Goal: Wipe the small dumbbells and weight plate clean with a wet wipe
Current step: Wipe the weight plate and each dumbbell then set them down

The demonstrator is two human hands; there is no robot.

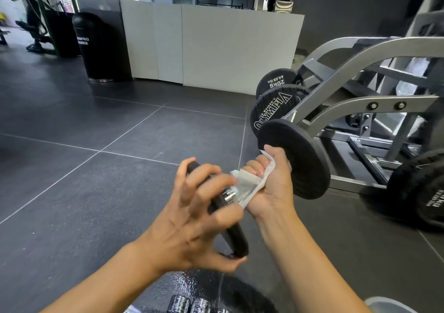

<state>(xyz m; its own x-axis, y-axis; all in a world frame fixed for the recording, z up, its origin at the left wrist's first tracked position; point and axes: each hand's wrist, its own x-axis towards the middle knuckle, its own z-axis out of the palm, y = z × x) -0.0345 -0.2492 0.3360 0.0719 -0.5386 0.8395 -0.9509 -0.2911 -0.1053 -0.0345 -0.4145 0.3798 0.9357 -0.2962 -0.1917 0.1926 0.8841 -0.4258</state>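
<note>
I hold a small black dumbbell (298, 159) up in front of me, lying roughly level. My left hand (192, 219) grips its near black disc end (236, 238) with spread, curled fingers. My right hand (271, 180) is wrapped round the chrome handle with a white wet wipe (249, 185) between palm and metal. The far disc end stands beyond my right hand. More dumbbells with chrome handles (189, 303) lie at the bottom edge, partly cut off.
A grey steel machine frame (360, 101) loaded with black 20 kg plates (274, 111) stands close on the right. Another large plate (422, 192) is at the far right. Dark tiled floor spreads left; a black bin (96, 48) and white panels (216, 48) stand behind.
</note>
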